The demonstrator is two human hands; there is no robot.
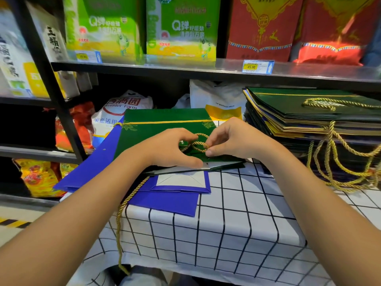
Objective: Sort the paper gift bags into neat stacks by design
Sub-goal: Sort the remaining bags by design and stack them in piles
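A flat green gift bag (156, 131) with a gold stripe lies on top of blue gift bags (165, 200) on the checked tablecloth (237, 219). Its gold rope handle (199, 145) is coiled into loops on the bag. My left hand (175, 148) rests on the green bag with fingers curled at the rope loops. My right hand (231, 139) pinches the rope between thumb and forefinger. A tall stack of green and dark gift bags (309, 120) sits at the right, gold handles hanging off its front. A loose gold cord (119, 223) dangles from the blue bags over the table edge.
Black metal shelving (144, 67) runs behind and left of the table, holding green boxes (181, 27) and red boxes (261, 27) above. White plastic bags (218, 96) sit behind the green bag. Snack packets (39, 176) fill lower left shelves.
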